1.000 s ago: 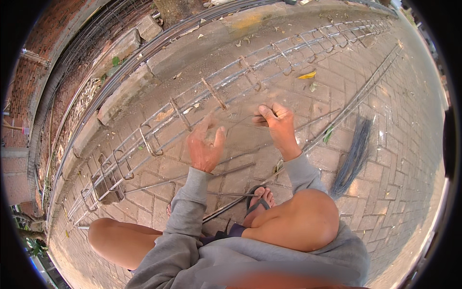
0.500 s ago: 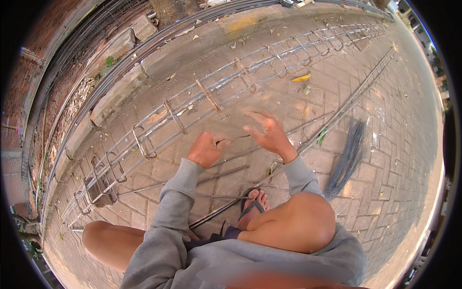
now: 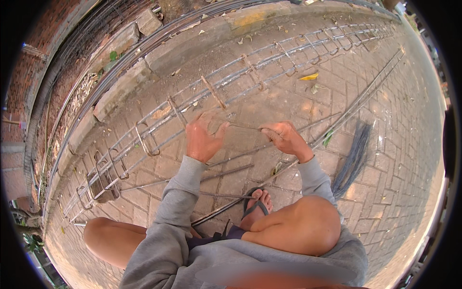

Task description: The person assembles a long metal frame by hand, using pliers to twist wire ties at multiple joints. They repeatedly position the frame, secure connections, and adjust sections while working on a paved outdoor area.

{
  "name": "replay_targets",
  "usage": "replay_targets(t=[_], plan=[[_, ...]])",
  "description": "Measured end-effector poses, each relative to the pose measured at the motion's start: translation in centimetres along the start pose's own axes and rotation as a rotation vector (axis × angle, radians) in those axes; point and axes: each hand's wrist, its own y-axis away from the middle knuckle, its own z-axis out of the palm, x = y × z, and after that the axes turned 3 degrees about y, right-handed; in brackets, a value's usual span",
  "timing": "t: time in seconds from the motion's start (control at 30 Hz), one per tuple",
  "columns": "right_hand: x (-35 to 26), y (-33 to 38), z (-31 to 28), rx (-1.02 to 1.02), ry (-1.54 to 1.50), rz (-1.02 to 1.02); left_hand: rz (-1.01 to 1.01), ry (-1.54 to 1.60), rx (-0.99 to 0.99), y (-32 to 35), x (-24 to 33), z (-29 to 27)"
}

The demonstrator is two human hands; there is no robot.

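Observation:
A thin, dark tie wire [image 3: 245,127] stretches between my hands, above the steel rebar cage. My right hand [image 3: 288,139] is closed, pinching the wire's right end between thumb and fingers. My left hand [image 3: 204,139] is opened out, its thumb apart from the fingers; the thumb tip lies close to the wire's left end, and whether they touch I cannot tell. Motion blurs the left fingers. Beyond both hands, the long rebar cage [image 3: 211,91] lies across the paving, with rusty square stirrups spaced along its long bars.
To the right lies a bundle of dark tie wire [image 3: 352,161]. Loose steel rods [image 3: 356,103] run diagonally over the brick paving [image 3: 385,178]. A concrete curb [image 3: 187,48] borders the far side, with more long bars along it. My sandalled foot [image 3: 256,204] rests beside the rods.
My left hand has gone from a closed pinch to spread fingers. The right hand has closed on the wire and moved slightly right. The wire now looks straighter between them.

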Motion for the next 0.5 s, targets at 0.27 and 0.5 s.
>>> replay_targets(t=[0.27,0.5], plan=[[6.7,-0.2,-0.7,0.269,-0.182,0.514,-0.276,0.057,0.271,1.5,-2.9,-0.1],[7.0,-5.9,4.9,0.043,-0.684,0.488,-0.156,-0.330,0.185,1.0,-5.0,3.2]])
